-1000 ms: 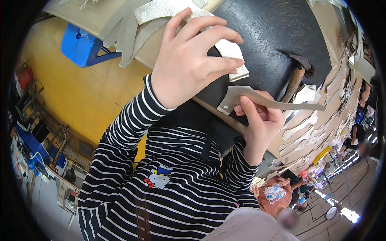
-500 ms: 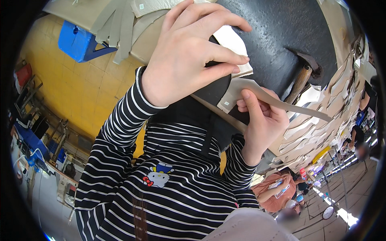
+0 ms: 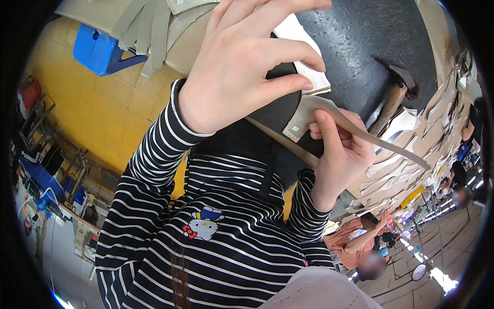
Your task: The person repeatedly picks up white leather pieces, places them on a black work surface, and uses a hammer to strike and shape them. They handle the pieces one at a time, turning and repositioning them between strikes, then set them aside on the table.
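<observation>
My left hand (image 3: 247,64) reaches over a black work surface with its fingers spread and the thumb apart from the index finger. Beneath it and beside its fingertips lies a white, slightly glossy cut piece (image 3: 314,80). Nothing is visibly gripped by this hand, though its palm side is hidden. My right hand (image 3: 342,149) pinches a grey-beige strip (image 3: 303,110) of leather-like material between thumb and fingers. The strip's wide end, with a small pale sticker, points toward my left hand; its narrow tail extends out to the right past my knuckles.
A wooden-handled hammer (image 3: 393,100) rests on the black board (image 3: 355,46), right of my hands. Many cut beige pieces (image 3: 411,165) cover the table at the right. More grey strips (image 3: 149,31) hang over the far left edge, by a blue stool (image 3: 95,51). A person (image 3: 355,239) is in the background.
My left thumb and index finger have parted, and the left hand has shifted slightly up. The right hand and strip have moved a little right and down. The background person has raised their arms.
</observation>
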Demonstrator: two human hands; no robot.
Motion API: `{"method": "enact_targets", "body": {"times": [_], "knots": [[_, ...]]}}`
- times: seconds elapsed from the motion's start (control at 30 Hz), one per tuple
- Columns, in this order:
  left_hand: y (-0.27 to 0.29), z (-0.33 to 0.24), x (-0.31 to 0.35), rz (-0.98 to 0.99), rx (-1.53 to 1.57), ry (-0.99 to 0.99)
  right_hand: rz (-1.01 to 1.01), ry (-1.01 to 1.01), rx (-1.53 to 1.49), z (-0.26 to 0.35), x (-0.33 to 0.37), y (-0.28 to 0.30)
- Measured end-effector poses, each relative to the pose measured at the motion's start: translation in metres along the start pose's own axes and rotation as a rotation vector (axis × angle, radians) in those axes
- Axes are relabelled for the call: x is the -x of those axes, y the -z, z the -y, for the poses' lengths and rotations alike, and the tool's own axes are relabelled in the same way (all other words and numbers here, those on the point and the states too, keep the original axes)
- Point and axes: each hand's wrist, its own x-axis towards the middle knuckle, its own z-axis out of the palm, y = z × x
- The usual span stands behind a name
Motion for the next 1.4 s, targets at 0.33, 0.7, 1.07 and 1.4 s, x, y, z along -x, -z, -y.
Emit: {"method": "enact_targets", "body": {"times": [0.33, 0.7, 1.07, 1.4], "knots": [[0.008, -0.005, -0.004, 0.07, 0.023, 0.09, -0.036, 0.067, 0.028, -0.002, 0.001, -0.004], [0.006, -0.007, -0.006, -0.039, 0.049, -0.029, -0.041, 0.073, 0.034, -0.002, 0.001, -0.005], [-0.007, 0.008, -0.005, -0.092, -0.041, -0.052, -0.06, 0.083, 0.045, -0.003, 0.001, -0.006], [-0.002, 0.002, 0.001, -0.032, -0.009, -0.02, -0.066, 0.085, 0.031, -0.002, 0.002, -0.008]]}}
